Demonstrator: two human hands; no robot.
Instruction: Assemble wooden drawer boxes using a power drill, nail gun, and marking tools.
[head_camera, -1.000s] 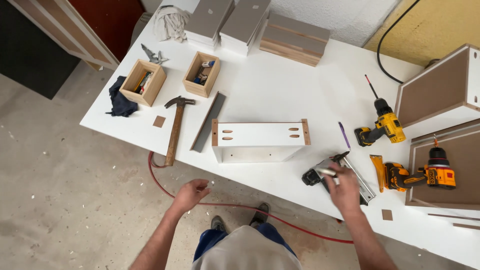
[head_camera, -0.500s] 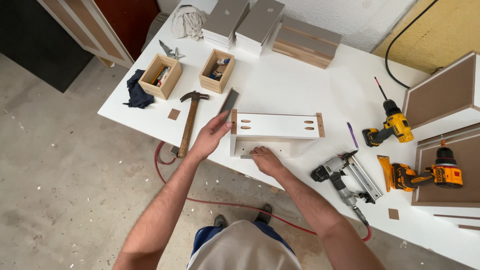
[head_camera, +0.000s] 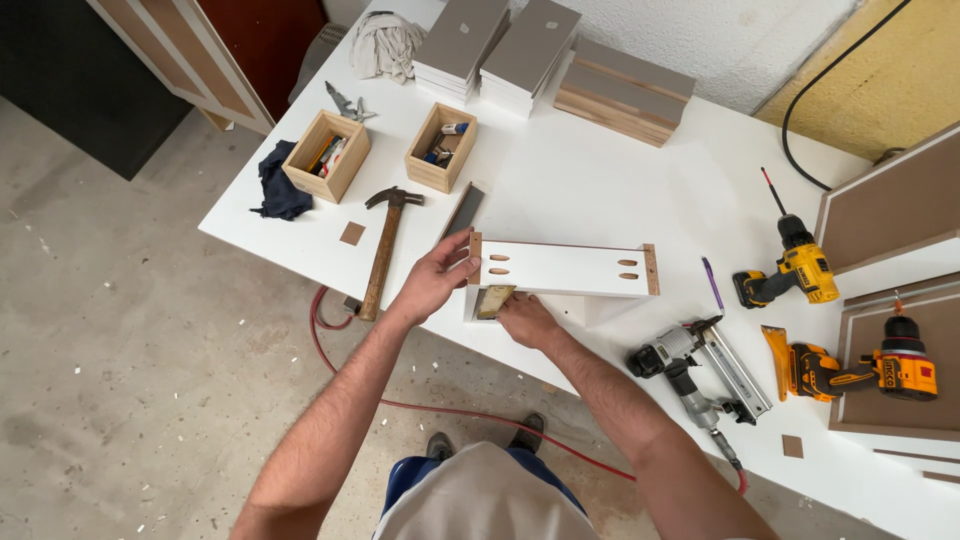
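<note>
No packages, labels, signs or screens can be made out.

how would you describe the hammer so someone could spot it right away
On the white worktable, look near the front left edge, just left of the person's left hand. The hammer lies there below two small wooden boxes; it alone has a long wooden handle and dark claw head.

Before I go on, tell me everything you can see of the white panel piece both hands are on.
The white panel piece is a long board with raw brown ends, standing on edge near the table's front edge. Its face shows two oval pocket holes at each end. A second white board joins it below. The left hand grips its left end; the right hand presses a small wooden block beneath it.
</note>
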